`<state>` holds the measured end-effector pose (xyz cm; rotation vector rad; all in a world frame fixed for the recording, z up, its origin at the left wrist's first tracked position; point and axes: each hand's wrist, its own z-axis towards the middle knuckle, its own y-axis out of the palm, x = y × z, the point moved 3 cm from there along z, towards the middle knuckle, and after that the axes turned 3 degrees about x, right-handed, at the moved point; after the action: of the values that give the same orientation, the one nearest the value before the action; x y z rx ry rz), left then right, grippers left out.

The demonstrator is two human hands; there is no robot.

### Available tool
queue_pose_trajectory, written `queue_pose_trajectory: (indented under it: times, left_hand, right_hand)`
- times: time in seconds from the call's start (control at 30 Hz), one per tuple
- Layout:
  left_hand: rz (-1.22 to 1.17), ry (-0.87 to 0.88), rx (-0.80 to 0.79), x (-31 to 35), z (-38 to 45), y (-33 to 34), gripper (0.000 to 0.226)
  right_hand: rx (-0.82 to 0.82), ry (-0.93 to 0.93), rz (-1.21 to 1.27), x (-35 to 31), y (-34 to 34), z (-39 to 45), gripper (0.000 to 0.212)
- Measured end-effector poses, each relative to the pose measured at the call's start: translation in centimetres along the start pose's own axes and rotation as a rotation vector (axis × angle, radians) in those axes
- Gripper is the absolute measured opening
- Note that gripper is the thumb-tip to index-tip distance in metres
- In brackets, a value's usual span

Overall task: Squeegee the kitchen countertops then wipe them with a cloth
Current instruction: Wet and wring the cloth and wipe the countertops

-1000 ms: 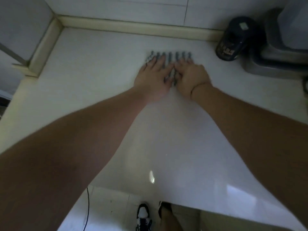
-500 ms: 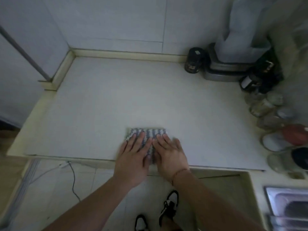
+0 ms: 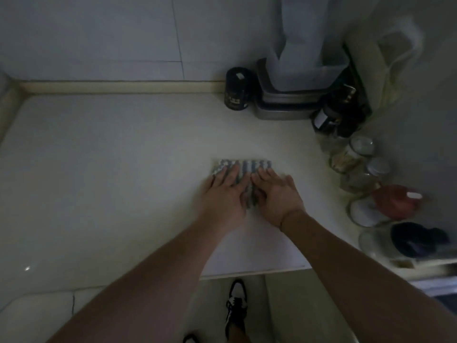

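Note:
A folded cloth with a blue and white pattern lies flat on the pale countertop, right of the middle. My left hand presses on its left half with the fingers straight and spread. My right hand lies beside it, flat on the cloth's right half, fingers pointing to the back wall. The near part of the cloth is hidden under both palms. No squeegee is in view.
A black jar and a grey appliance stand at the back wall. Several glass jars and a red container line the right side. The counter's front edge is close to me.
Both hands pulled the cloth from the back of the counter to the front edge, then pushed it away again, now further right and near the jars.

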<state>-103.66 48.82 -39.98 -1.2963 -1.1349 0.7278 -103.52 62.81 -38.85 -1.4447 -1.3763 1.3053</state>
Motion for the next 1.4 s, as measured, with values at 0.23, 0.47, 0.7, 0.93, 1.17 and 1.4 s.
queue_pose_trajectory:
  times: [0.23, 0.47, 0.7, 0.93, 1.17, 1.4]
  left_hand:
    - [0.008, -0.05, 0.011, 1.1, 13.1, -0.6, 0.054]
    - [-0.022, -0.012, -0.058, 6.7, 16.5, 0.8, 0.057]
    - [-0.009, 0.148, -0.075, 9.3, 10.1, 1.9, 0.061]
    - [-0.074, 0.322, -0.026, 12.3, -2.4, 2.9, 0.069]
    - [0.018, 0.483, -0.17, 14.1, -8.7, 2.8, 0.094]
    - [-0.278, 0.356, -0.025, 14.7, -9.3, -2.0, 0.055]
  right_hand:
    - [0.077, 0.079, 0.071, 6.2, -2.4, 11.0, 0.049]
    - [0.165, 0.226, 0.111, 10.7, -4.0, 11.9, 0.041]
    - [0.187, 0.364, -0.079, 9.5, -1.6, 3.6, 0.03]
    - [0.247, 0.262, -0.094, 6.7, 0.5, -11.0, 0.035]
    - [0.139, 0.395, -0.005, 5.7, -1.2, -19.8, 0.03]
    - [0.507, 0.432, 0.423, 4.3, -2.8, -24.5, 0.028]
